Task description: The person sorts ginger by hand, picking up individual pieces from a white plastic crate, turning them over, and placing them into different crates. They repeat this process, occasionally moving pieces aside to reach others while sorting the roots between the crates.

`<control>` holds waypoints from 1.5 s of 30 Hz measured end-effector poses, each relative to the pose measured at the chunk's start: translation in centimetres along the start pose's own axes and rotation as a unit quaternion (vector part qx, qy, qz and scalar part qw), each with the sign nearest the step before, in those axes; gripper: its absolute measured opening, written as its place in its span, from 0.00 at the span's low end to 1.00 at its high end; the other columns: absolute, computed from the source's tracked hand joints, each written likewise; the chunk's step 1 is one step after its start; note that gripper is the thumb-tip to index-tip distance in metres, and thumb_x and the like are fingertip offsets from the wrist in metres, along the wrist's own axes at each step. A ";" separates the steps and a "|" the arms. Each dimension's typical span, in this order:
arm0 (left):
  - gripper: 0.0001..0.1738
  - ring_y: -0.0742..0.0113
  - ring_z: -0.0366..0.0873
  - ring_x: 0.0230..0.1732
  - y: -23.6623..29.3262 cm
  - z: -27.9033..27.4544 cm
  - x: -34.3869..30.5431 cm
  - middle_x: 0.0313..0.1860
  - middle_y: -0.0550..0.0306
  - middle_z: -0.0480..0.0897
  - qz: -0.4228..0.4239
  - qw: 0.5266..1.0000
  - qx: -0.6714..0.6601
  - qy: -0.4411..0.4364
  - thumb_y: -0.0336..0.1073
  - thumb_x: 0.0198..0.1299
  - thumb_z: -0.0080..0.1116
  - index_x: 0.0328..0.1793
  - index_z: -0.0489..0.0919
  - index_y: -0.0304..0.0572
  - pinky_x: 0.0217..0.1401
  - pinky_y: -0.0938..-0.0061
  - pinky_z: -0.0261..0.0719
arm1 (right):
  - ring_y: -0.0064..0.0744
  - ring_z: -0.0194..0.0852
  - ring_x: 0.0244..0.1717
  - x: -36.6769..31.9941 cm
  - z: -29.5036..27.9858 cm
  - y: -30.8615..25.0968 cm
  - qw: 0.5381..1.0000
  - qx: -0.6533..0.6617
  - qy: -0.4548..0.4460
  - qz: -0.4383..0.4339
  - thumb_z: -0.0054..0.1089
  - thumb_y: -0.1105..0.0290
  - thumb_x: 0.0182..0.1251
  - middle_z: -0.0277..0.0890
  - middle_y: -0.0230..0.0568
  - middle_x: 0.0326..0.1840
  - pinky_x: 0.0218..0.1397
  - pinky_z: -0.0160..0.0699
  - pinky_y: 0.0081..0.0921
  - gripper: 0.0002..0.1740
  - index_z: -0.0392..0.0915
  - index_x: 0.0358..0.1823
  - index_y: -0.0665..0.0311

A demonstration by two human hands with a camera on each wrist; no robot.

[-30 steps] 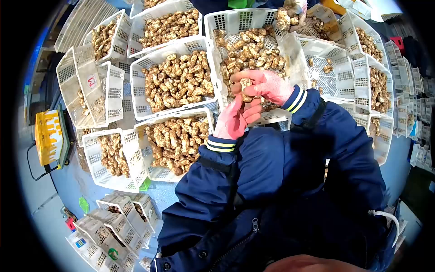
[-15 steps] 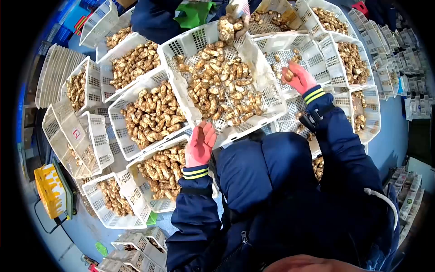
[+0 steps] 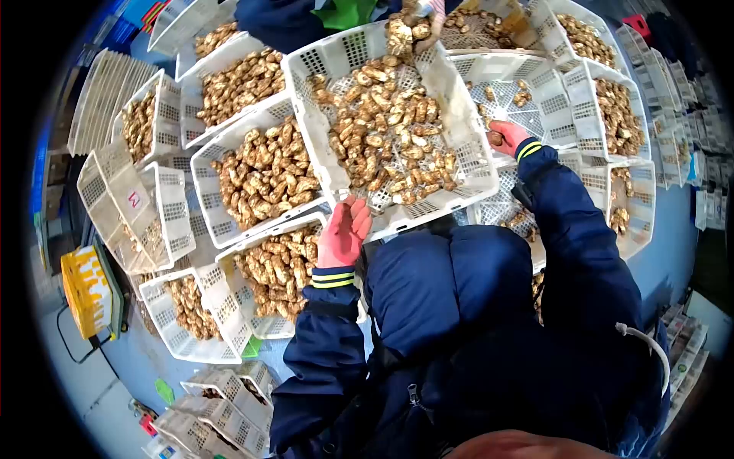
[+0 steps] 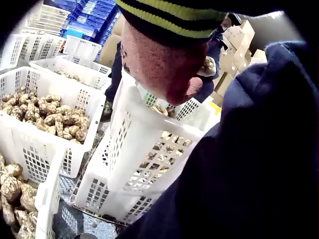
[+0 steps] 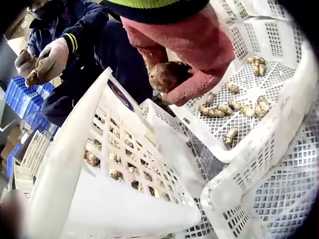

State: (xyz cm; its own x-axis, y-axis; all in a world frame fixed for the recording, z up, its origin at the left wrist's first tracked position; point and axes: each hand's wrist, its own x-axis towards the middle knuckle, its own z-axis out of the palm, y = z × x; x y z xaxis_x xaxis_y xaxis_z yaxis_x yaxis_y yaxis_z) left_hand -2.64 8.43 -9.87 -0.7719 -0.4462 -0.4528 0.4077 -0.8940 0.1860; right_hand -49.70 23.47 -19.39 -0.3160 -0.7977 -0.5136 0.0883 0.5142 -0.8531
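Note:
My right hand, in a pink glove, pinches one brown lumpy mushroom over the near corner of a white slotted basket that holds only a few pieces. My left hand, also in a pink glove, lies with straight fingers at the near rim of the big tilted middle basket, which is full of the same brown mushrooms. I see nothing held in it. In the left wrist view only the glove's heel shows above that basket's wall.
Several white baskets of mushrooms crowd round: one left of the middle, one below it, more at far right. Another person's gloved hand holds pieces over the middle basket's far end. A yellow scale sits at left.
My hands were together over the middle basket with a mushroom. They have parted: the right carried the mushroom right to the sparse basket, the left dropped back to the middle basket's near rim.

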 end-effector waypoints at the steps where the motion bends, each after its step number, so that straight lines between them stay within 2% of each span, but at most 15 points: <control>1: 0.20 0.58 0.73 0.50 -0.2 -0.1 0.0 0.53 0.50 0.73 -0.001 1.000 0.000 0.006 0.41 0.65 0.43 0.58 0.66 0.37 0.54 0.67 0.71 | 0.36 0.73 0.34 0.0 0.3 -1.6 0.987 0.139 -0.001 0.078 0.61 0.65 0.51 0.70 0.42 0.26 0.37 0.72 0.27 0.14 0.71 0.36 0.63; 3: 0.20 0.58 0.72 0.51 -0.4 -0.9 0.2 0.54 0.50 0.72 -0.008 1.000 -0.017 0.003 0.39 0.65 0.43 0.58 0.66 0.37 0.54 0.67 0.70 | 0.30 0.73 0.35 1.9 -1.2 -3.5 0.942 0.311 -0.010 0.124 0.59 0.65 0.55 0.71 0.40 0.27 0.39 0.72 0.26 0.15 0.70 0.41 0.64; 7: 0.19 0.60 0.70 0.50 -0.6 0.5 -0.1 0.54 0.52 0.70 0.010 0.997 0.032 0.063 0.39 0.65 0.43 0.57 0.66 0.36 0.53 0.70 0.69 | 0.28 0.74 0.36 3.6 -1.6 -12.8 0.900 0.403 0.151 -0.075 0.55 0.69 0.57 0.73 0.40 0.31 0.36 0.73 0.23 0.16 0.70 0.46 0.67; 8: 0.18 0.61 0.70 0.49 -0.6 -1.6 0.7 0.52 0.53 0.71 -0.021 0.995 -0.063 -0.079 0.40 0.65 0.42 0.56 0.66 0.36 0.51 0.71 0.69 | 0.28 0.74 0.37 3.7 -0.5 -15.1 0.908 0.364 0.172 -0.114 0.53 0.70 0.58 0.73 0.41 0.32 0.35 0.74 0.22 0.16 0.69 0.47 0.68; 11: 0.19 0.60 0.73 0.48 -0.5 -1.0 0.5 0.51 0.52 0.73 -0.003 0.999 -0.024 -0.032 0.40 0.65 0.42 0.58 0.66 0.39 0.51 0.69 0.72 | 0.24 0.71 0.33 1.2 10.6 -20.8 0.987 -0.026 0.106 -0.116 0.47 0.73 0.61 0.74 0.39 0.38 0.36 0.76 0.18 0.19 0.67 0.54 0.68; 12: 0.19 0.60 0.73 0.48 -0.6 -0.8 0.4 0.51 0.52 0.73 -0.003 0.999 -0.027 -0.030 0.40 0.65 0.42 0.58 0.66 0.39 0.51 0.69 0.72 | 0.23 0.71 0.34 1.2 13.4 -20.0 0.987 -0.090 -0.051 -0.123 0.49 0.70 0.61 0.74 0.40 0.41 0.36 0.75 0.17 0.21 0.66 0.56 0.69; 15: 0.21 0.58 0.74 0.50 -0.4 -0.3 0.0 0.54 0.51 0.73 0.008 0.999 0.014 0.042 0.41 0.65 0.43 0.60 0.65 0.40 0.53 0.66 0.72 | 0.33 0.74 0.40 1.6 22.1 -17.2 0.782 -0.551 -0.180 -0.230 0.47 0.60 0.57 0.73 0.38 0.49 0.42 0.74 0.27 0.21 0.71 0.54 0.48; 17: 0.23 0.56 0.71 0.55 -0.6 0.0 0.0 0.56 0.50 0.71 0.013 0.998 0.019 0.065 0.42 0.64 0.43 0.62 0.63 0.41 0.56 0.65 0.71 | 0.36 0.74 0.39 2.9 25.9 -14.3 0.617 -0.645 -0.167 -0.420 0.52 0.63 0.52 0.74 0.38 0.36 0.39 0.73 0.31 0.11 0.75 0.37 0.53; 19: 0.25 0.55 0.68 0.59 -0.8 0.1 -0.1 0.60 0.49 0.68 0.022 0.997 0.032 0.070 0.43 0.65 0.42 0.64 0.61 0.40 0.59 0.63 0.69 | 0.35 0.74 0.37 3.9 28.8 -12.2 0.505 -0.732 -0.195 -0.414 0.50 0.66 0.53 0.73 0.36 0.30 0.36 0.73 0.32 0.06 0.74 0.31 0.54; 21: 0.25 0.55 0.67 0.60 -0.7 0.6 -0.1 0.61 0.49 0.67 0.020 0.997 0.034 0.069 0.43 0.65 0.41 0.65 0.60 0.39 0.59 0.63 0.68 | 0.33 0.75 0.34 3.7 29.8 -11.4 0.495 -0.730 -0.178 -0.436 0.47 0.68 0.54 0.74 0.35 0.28 0.36 0.73 0.31 0.06 0.74 0.30 0.53; 23: 0.26 0.55 0.67 0.60 -0.6 1.0 -0.1 0.62 0.48 0.66 0.022 0.996 0.041 0.080 0.43 0.65 0.42 0.65 0.59 0.38 0.59 0.63 0.68 | 0.36 0.76 0.34 3.6 29.2 -12.9 0.525 -0.720 -0.187 -0.414 0.48 0.67 0.55 0.75 0.39 0.28 0.37 0.73 0.33 0.06 0.75 0.29 0.56; 26: 0.26 0.55 0.67 0.59 -0.4 0.8 -0.3 0.61 0.47 0.67 0.009 0.998 0.041 0.054 0.43 0.64 0.43 0.64 0.59 0.35 0.59 0.64 0.68 | 0.37 0.75 0.41 2.9 26.7 -16.9 0.854 -0.438 -0.177 -0.220 0.50 0.62 0.57 0.76 0.40 0.41 0.46 0.71 0.32 0.19 0.72 0.48 0.62; 29: 0.29 0.57 0.69 0.57 -0.6 1.1 0.2 0.59 0.46 0.67 0.019 0.994 0.105 0.025 0.44 0.62 0.47 0.64 0.59 0.34 0.58 0.66 0.68 | 0.26 0.73 0.42 0.3 24.9 -19.6 0.974 0.014 -0.218 -0.056 0.51 0.66 0.61 0.73 0.36 0.41 0.48 0.72 0.23 0.23 0.65 0.55 0.70; 33: 0.31 0.62 0.64 0.60 -1.6 5.1 0.7 0.59 0.55 0.68 0.126 0.974 0.187 0.025 0.52 0.61 0.47 0.65 0.61 0.43 0.60 0.69 0.63 | 0.22 0.72 0.44 -5.7 25.0 -22.7 0.942 0.213 -0.252 -0.057 0.51 0.71 0.63 0.72 0.36 0.47 0.48 0.73 0.16 0.21 0.65 0.56 0.70; 45: 0.22 0.68 0.74 0.41 0.1 7.4 -0.6 0.47 0.60 0.74 0.261 0.962 0.081 -0.012 0.48 0.60 0.50 0.55 0.67 0.44 0.48 0.74 0.71 | 0.39 0.73 0.37 -11.2 29.8 -24.2 0.872 -0.272 -0.064 -0.402 0.54 0.67 0.55 0.74 0.43 0.36 0.40 0.71 0.28 0.15 0.75 0.45 0.60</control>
State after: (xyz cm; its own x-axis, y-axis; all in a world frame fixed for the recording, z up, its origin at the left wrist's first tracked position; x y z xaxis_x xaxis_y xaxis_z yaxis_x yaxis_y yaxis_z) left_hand -5.77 8.31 -3.18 -0.4944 -0.8354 -0.2401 0.6629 -0.5410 0.5175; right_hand -20.13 10.59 4.25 0.0412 -0.9801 0.1942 -0.5860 -0.1811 -0.7898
